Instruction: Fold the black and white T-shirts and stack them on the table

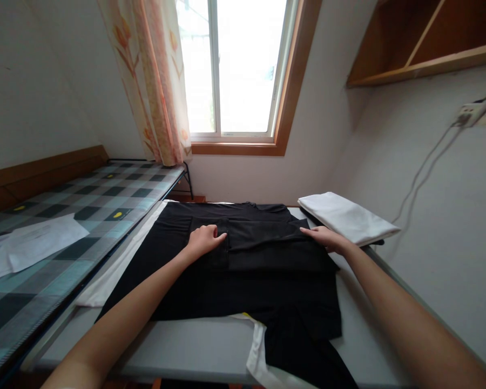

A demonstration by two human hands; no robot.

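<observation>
A black shirt [243, 292] lies spread across the table, with a sleeve part hanging toward the near edge at the lower right. A narrower black layer of cloth [267, 235] rests along its middle. My left hand [204, 239] is closed, fingers curled at the left end of this layer. At the layer's right end, my right hand [326, 236] pinches the cloth, thumb on top and fingers partly hidden beneath. White cloth [105, 283] shows under the black shirt on the left, and also at the near edge.
The grey-white table [194, 346] stands beside a bed with a checked cover [117, 189], where papers [36, 243] lie. A folded white cloth [344, 216] sits at the back right, against the wall. Behind are a window [247, 70] and a curtain [157, 81].
</observation>
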